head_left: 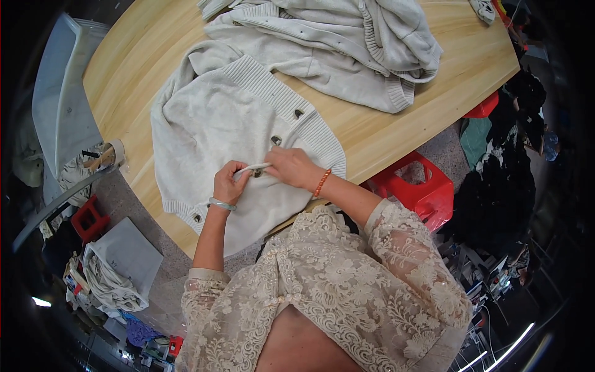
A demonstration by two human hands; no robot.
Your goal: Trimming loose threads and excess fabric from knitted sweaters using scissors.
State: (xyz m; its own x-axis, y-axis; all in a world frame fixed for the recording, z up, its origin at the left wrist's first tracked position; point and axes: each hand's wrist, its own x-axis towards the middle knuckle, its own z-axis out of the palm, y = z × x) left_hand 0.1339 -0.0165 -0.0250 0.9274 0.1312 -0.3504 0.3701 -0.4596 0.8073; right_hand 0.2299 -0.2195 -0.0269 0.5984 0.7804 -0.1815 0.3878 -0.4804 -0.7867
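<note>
Pale knitted cardigan point(211, 124) spread flat on a wooden table point(124, 62), near the front edge, hem toward the person. Left hand point(229, 183) pinching the ribbed button band point(251, 167) from the left, fingers closed on the fabric. Right hand point(290, 166) gripping the same band from the right, just over a dark button point(256, 173). Two more buttons point(299, 113) higher up along the band. Heap of similar pale garments point(347, 43) farther back on the table. Red plastic stool point(415, 183) beside the table, on the right.
</note>
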